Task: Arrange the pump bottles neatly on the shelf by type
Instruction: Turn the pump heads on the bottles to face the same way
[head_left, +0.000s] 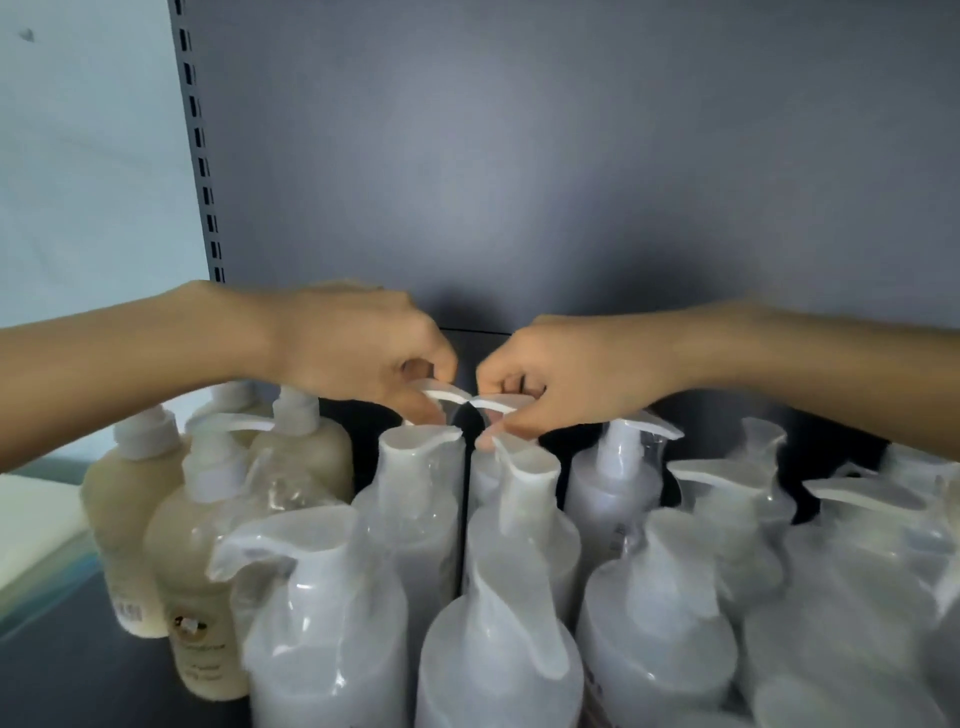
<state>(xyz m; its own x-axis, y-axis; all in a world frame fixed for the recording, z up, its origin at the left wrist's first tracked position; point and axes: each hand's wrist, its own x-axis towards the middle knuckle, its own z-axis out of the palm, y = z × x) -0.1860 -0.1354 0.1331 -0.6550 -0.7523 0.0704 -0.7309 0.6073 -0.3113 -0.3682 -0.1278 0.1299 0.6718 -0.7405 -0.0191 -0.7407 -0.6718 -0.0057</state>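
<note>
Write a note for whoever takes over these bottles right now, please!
Left hand: grip pinches the left pump in the back row.
Right hand: grip pinches the right pump; the two nozzles nearly meet.
Cream bottles stand grouped at left; white bottles fill the middle and right of the shelf.
Done: types look mostly separated.
Left: probably straighten these two, then tidy the rows.
</note>
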